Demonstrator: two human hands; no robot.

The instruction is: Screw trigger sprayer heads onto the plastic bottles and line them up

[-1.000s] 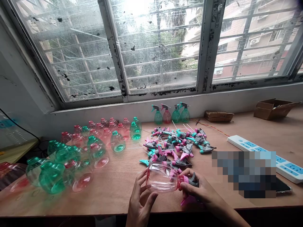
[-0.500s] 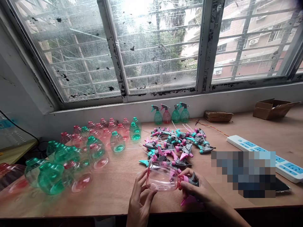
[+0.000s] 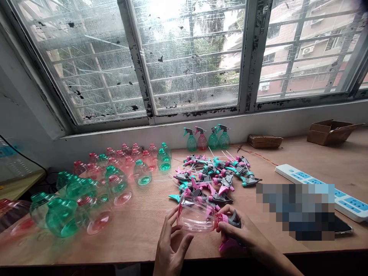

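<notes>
A clear pink bottle (image 3: 195, 217) lies sideways just above the wooden table's (image 3: 138, 226) front edge. My left hand (image 3: 171, 245) cups its base, with the fingers curled round it. My right hand (image 3: 240, 234) grips the pink and grey trigger sprayer head (image 3: 231, 222) seated on the bottle's neck. Just behind the bottle lies a pile of loose trigger heads (image 3: 214, 176) in pink, teal and grey.
Several empty green and pink bottles (image 3: 94, 184) lie at the left. Several assembled spray bottles (image 3: 205, 138) stand by the wall. A white power strip (image 3: 330, 191) and a phone (image 3: 342, 227) lie at the right, with cardboard boxes (image 3: 330, 132) behind.
The bottle has shifted slightly between my hands; my left fingers have adjusted round its base. Nothing else has moved.
</notes>
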